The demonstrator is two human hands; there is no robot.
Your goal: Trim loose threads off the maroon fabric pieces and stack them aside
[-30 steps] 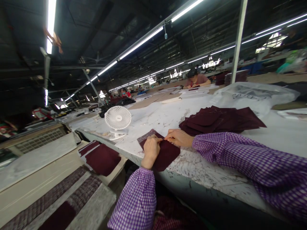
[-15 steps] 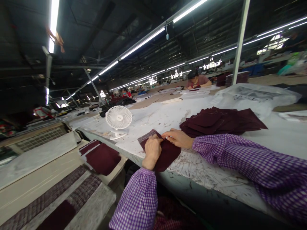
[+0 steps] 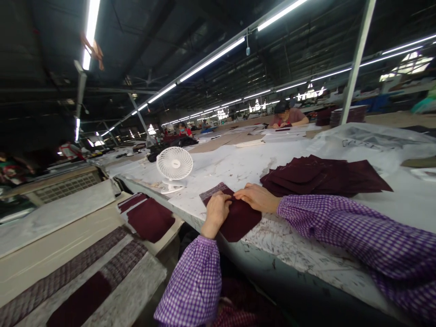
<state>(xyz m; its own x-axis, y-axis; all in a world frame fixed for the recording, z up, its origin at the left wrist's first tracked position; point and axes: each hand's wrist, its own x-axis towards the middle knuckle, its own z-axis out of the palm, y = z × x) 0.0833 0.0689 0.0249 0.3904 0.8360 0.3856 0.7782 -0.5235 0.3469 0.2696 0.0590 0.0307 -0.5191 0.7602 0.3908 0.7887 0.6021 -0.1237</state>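
Note:
A dark maroon fabric piece (image 3: pixel 238 225) with a grey patterned strip at its far left corner lies at the edge of the white-covered table (image 3: pixel 286 245). On its left part rests my left hand (image 3: pixel 218 211), fingers bent and pinched together at the cloth. My right hand (image 3: pixel 255 197) comes from the right, thumb and fingertips closed near the same spot. Whatever is between the fingertips of either hand is too small to make out. A fanned pile of maroon pieces (image 3: pixel 316 175) lies beyond my right forearm.
A small white fan (image 3: pixel 174 163) stands beyond my left hand. Maroon pieces (image 3: pixel 151 220) are stacked on a lower surface at the left. Clear plastic (image 3: pixel 371 138) lies at the back right. A person (image 3: pixel 294 116) leans over the table farther back.
The camera view has shifted slightly. My right hand's fingers have drawn closer together, and the white thing seen at its fingertips no longer shows. My left hand stays on the fabric.

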